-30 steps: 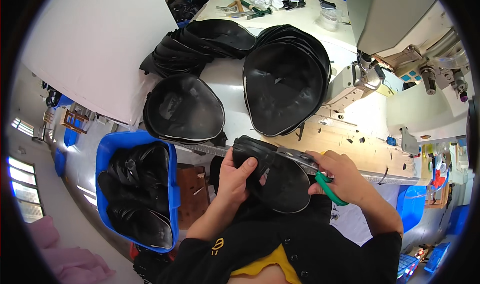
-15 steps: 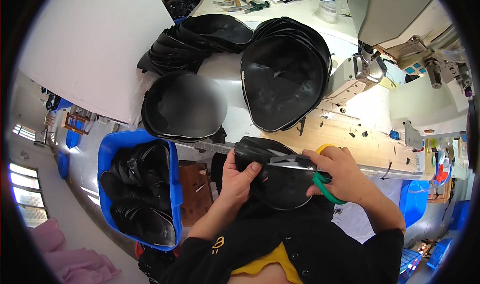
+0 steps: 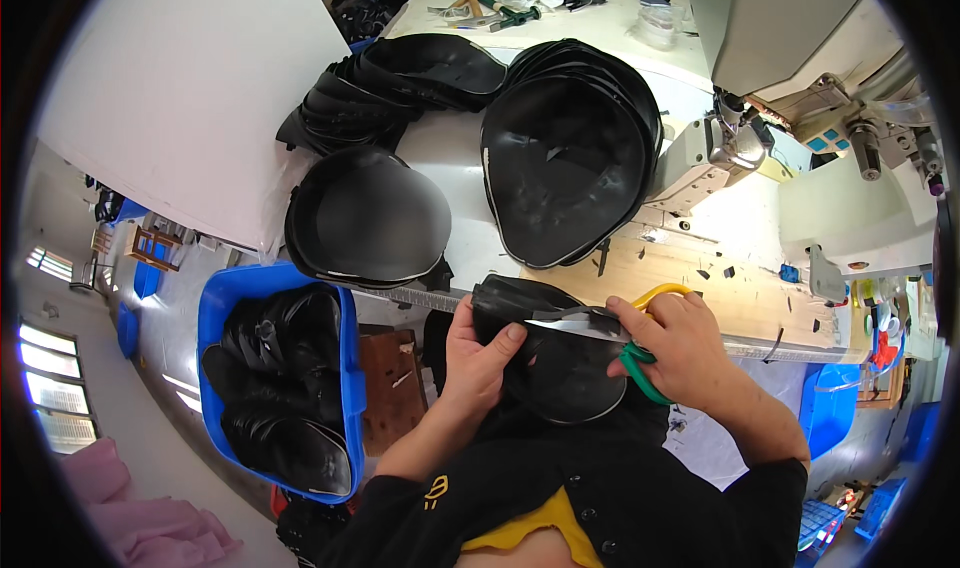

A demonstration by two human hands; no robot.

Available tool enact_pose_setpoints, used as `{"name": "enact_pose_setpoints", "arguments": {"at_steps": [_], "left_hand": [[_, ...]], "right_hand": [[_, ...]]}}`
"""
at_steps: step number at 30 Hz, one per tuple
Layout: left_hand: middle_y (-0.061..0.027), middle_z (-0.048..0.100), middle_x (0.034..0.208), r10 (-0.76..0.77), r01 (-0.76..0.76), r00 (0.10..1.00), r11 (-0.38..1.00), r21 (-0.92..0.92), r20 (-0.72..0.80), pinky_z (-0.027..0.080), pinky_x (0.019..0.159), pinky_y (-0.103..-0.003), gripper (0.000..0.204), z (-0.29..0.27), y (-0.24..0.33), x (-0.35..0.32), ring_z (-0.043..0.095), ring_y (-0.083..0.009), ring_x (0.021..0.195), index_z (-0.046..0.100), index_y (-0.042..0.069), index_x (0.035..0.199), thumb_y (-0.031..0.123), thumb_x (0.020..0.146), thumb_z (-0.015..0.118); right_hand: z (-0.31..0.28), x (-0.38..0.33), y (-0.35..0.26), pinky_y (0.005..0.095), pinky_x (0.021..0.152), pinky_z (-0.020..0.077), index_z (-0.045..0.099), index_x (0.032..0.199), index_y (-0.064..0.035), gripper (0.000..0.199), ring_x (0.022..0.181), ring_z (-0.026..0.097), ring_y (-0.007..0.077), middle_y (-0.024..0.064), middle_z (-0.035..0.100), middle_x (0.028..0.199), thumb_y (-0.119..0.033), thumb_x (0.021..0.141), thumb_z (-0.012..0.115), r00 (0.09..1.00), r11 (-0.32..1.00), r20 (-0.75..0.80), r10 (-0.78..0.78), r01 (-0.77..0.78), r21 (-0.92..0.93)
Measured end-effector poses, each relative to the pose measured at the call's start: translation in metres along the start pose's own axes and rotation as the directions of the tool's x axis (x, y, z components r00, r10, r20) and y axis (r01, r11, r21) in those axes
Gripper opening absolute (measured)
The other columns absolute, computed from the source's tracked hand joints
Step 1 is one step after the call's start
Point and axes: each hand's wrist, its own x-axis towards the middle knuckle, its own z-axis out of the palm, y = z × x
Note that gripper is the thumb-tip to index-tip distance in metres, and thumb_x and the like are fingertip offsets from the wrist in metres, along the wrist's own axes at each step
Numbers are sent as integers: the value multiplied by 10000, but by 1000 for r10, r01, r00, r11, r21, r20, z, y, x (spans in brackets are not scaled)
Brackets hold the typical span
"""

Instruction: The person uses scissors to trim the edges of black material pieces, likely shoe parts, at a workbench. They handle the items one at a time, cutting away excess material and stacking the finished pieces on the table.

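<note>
My left hand (image 3: pixel 478 358) grips the left side of a curved black leather-like piece (image 3: pixel 570 383), thumb on its near face and fingers behind. The piece hangs over my lap at the table's front edge, with its top part folded or bunched. In my right hand (image 3: pixel 680 348) is a pair of scissors (image 3: pixel 578 328) with one yellow and one green handle. Their blades point left across the black piece, near its upper edge, toward my left thumb. Whether the blades bite into the material is hard to make out.
Stacks of similar black cupped pieces stand on the table: a left one (image 3: pixel 370 218), a larger right one (image 3: pixel 570 168) and one behind (image 3: pixel 430 68). A blue bin (image 3: pixel 357 368) of black pieces sits at left. A sewing machine (image 3: pixel 720 148) occupies the right. Hand tools (image 3: pixel 515 18) lie far back.
The scissors have shifted slightly left along the black piece, and the green handle has moved a little up and left. My left hand keeps its hold almost unmoved.
</note>
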Motion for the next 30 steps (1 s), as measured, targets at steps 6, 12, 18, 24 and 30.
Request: {"name": "enact_pose_setpoints", "arguments": {"at_steps": [6,12,18,24,30], "left_hand": [[-48,614,1071,11,-10,1000,999,35,-2,455,914,-290,356,0,-6,0,575,-126,994,496,47,1116,7,818,687],[-97,623,1080,55,-55,998,996,66,5,530,795,-311,393,0,-7,0,626,-186,949,482,52,1152,60,820,692],[-39,615,1041,91,-96,995,987,127,46,462,880,-279,291,5,-4,-2,571,-111,964,514,43,1072,8,831,673],[-29,622,1005,180,-237,966,900,365,184,463,829,-250,242,18,3,-10,562,-82,926,541,24,1061,31,851,661],[-35,635,975,149,-219,962,922,321,227,466,787,-235,232,19,6,-11,569,-73,882,550,10,1055,61,858,662]], "right_hand": [[-10,1,8,341,645,379,555,1207,-98,591,712,533,203,27,526,758,-392,723,725,994,991,106,-4,-11,136],[-8,5,4,340,643,402,567,1185,-94,599,719,547,204,24,545,773,-387,694,746,997,999,76,-8,5,42],[-9,-2,7,359,657,410,566,1187,-96,608,695,546,213,24,552,756,-395,691,749,995,998,95,26,-31,59],[-22,15,1,350,599,431,566,1185,-112,625,667,552,212,22,556,736,-411,669,753,993,995,72,-88,84,60],[-28,10,6,360,615,441,559,1196,-106,629,658,563,228,31,552,723,-428,685,738,988,998,144,-57,50,46]]}}
